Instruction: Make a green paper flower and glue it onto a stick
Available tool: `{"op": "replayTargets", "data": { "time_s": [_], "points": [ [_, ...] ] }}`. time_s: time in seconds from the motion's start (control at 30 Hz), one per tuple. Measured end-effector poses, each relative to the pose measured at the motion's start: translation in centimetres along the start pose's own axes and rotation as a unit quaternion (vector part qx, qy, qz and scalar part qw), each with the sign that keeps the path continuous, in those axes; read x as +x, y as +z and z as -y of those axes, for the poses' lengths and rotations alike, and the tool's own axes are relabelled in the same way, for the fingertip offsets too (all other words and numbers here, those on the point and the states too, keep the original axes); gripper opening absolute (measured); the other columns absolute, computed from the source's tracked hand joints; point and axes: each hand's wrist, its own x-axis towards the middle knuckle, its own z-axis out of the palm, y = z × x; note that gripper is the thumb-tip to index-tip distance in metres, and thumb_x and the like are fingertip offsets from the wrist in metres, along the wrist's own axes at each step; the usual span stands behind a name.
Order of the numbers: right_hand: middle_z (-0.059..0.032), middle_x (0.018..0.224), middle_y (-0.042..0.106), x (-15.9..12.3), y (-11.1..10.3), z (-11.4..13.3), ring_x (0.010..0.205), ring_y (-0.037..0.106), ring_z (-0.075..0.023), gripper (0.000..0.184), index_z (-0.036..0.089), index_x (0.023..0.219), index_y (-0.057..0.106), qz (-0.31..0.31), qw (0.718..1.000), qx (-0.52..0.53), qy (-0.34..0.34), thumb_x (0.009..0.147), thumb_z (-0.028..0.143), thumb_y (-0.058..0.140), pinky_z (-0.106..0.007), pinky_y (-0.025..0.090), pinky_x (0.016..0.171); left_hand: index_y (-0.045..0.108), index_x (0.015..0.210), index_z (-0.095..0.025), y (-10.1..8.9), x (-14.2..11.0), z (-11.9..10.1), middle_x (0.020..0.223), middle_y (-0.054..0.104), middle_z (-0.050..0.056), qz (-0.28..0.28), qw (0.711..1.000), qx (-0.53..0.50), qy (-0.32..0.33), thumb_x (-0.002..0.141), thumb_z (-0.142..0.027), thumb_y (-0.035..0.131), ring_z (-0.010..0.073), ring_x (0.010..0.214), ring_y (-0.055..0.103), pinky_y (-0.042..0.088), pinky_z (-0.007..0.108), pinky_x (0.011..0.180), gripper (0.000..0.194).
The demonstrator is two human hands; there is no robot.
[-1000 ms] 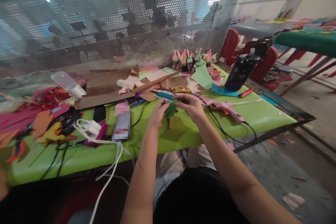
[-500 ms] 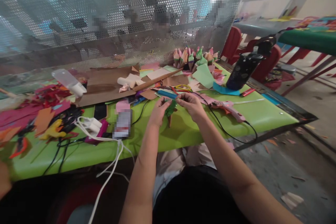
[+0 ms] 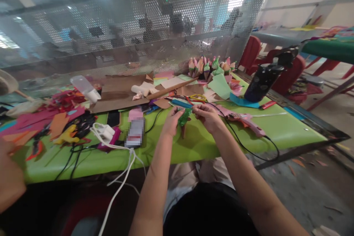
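Observation:
Between my hands is a small paper ice-cream cone with a crumpled green top (image 3: 184, 117) and a brown cone (image 3: 183, 131) pointing down. My left hand (image 3: 172, 121) pinches the green paper from the left, thumb uppermost. On the other side, the bent fingers of my right hand (image 3: 206, 115) are pinched together by the upper right edge of the green paper; what lies between those fingertips is too small to make out. Just behind the fingers lies a blue strip (image 3: 181, 103). A pink glue gun (image 3: 251, 123) rests on the table to the right of my right hand.
Finished paper cones (image 3: 211, 67) stand at the back by a perforated metal screen (image 3: 132, 40). A dark bottle (image 3: 261, 83) is at the right. Left are a phone (image 3: 135, 132), white cables (image 3: 117, 191), scissors (image 3: 35, 147) and paper scraps. Another person's arm (image 3: 11, 177) enters at left.
The view has shifted, so the table's things appear lower and farther right. My right fingertips have drawn slightly away from my left ones. The other person's arm reaches farther into view.

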Motion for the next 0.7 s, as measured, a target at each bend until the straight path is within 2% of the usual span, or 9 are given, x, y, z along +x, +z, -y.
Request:
{"op": "replayTargets", "data": {
  "time_s": [0.1,0.17,0.27,0.33,0.37,0.47,0.57,0.63,0.7],
  "points": [
    [0.0022,0.068,0.063,0.1,-0.2,-0.1,0.053,0.042,-0.0092,0.042,0.021,0.075,0.071,0.004,1.000,0.019,0.001,0.052,0.050,0.093,-0.026,0.031,0.051,0.058,0.078,-0.019,-0.1,0.2,0.4,0.071,0.064,-0.004,-0.021,1.000,-0.012,0.010,0.060,-0.039,0.086,0.0108,0.061,0.061,0.054,0.025,0.062,0.038],
    [0.0025,0.066,0.062,0.2,-0.4,-0.2,0.053,0.043,-0.0091,0.043,0.021,0.074,0.070,0.005,0.999,0.032,-0.002,0.053,0.050,0.093,-0.026,0.031,0.050,0.057,0.080,-0.019,-0.5,0.6,0.6,0.070,0.064,-0.004,-0.070,0.996,-0.027,0.043,0.062,-0.039,0.084,0.0110,0.060,0.062,0.051,0.024,0.060,0.038],
    [0.0029,0.065,0.061,0.4,-0.5,-0.4,0.052,0.043,-0.0086,0.043,0.021,0.073,0.069,0.003,0.999,0.050,-0.009,0.053,0.051,0.094,-0.026,0.031,0.049,0.056,0.082,-0.020,-1.5,1.7,0.2,0.074,0.066,-0.003,-0.191,0.976,0.008,0.101,0.068,-0.039,0.076,0.0118,0.063,0.064,0.049,0.022,0.061,0.031],
    [0.0020,0.067,0.063,0.5,-0.5,-0.6,0.053,0.044,-0.0088,0.044,0.021,0.074,0.070,0.001,0.998,0.058,-0.014,0.053,0.051,0.094,-0.026,0.031,0.049,0.056,0.085,-0.021,-2.4,2.6,-0.8,0.079,0.068,-0.001,-0.283,0.945,0.090,0.135,0.074,-0.038,0.066,0.0133,0.069,0.067,0.051,0.024,0.065,0.023],
    [0.0014,0.068,0.064,0.6,-0.5,-0.7,0.053,0.045,-0.0090,0.044,0.021,0.075,0.072,0.000,0.998,0.060,-0.016,0.053,0.051,0.094,-0.026,0.032,0.049,0.056,0.087,-0.022,-2.9,3.0,-1.5,0.083,0.069,0.000,-0.310,0.932,0.120,0.147,0.077,-0.036,0.063,0.0147,0.074,0.068,0.052,0.026,0.069,0.019],
    [0.0002,0.068,0.067,0.9,-0.5,-0.9,0.053,0.045,-0.0096,0.045,0.021,0.080,0.076,-0.008,0.998,0.065,-0.021,0.054,0.053,0.093,-0.026,0.032,0.048,0.057,0.096,-0.024,-4.4,4.2,-3.9,0.107,0.070,0.006,-0.346,0.905,0.174,0.178,0.080,-0.026,0.058,0.0205,0.103,0.068,0.052,0.032,0.090,0.016],
    [0.0002,0.066,0.067,1.2,-0.4,-1.0,0.052,0.044,-0.0093,0.047,0.022,0.081,0.079,-0.017,0.997,0.069,-0.025,0.052,0.056,0.093,-0.026,0.031,0.048,0.059,0.107,-0.021,-5.4,4.9,-5.4,0.134,0.063,0.018,-0.375,0.856,0.294,0.201,0.085,-0.019,0.055,0.0323,0.136,0.052,0.039,0.046,0.114,0.023],
    [0.0001,0.065,0.067,1.4,-0.4,-1.0,0.052,0.045,-0.0095,0.046,0.022,0.078,0.079,-0.022,0.997,0.070,-0.029,0.051,0.056,0.093,-0.026,0.031,0.048,0.060,0.117,-0.016,-5.8,5.1,-5.4,0.141,0.058,0.026,-0.371,0.795,0.454,0.155,0.086,-0.017,0.054,0.0400,0.140,0.048,0.035,0.057,0.115,0.032],
    [0.0000,0.065,0.067,1.5,-0.3,-1.0,0.052,0.046,-0.0100,0.045,0.022,0.077,0.079,-0.025,0.997,0.070,-0.033,0.050,0.055,0.093,-0.027,0.031,0.048,0.059,0.124,-0.013,-6.0,5.2,-5.0,0.144,0.056,0.030,-0.338,0.764,0.536,0.125,0.080,-0.014,0.062,0.0451,0.143,0.045,0.031,0.064,0.116,0.043]
  ]
}}
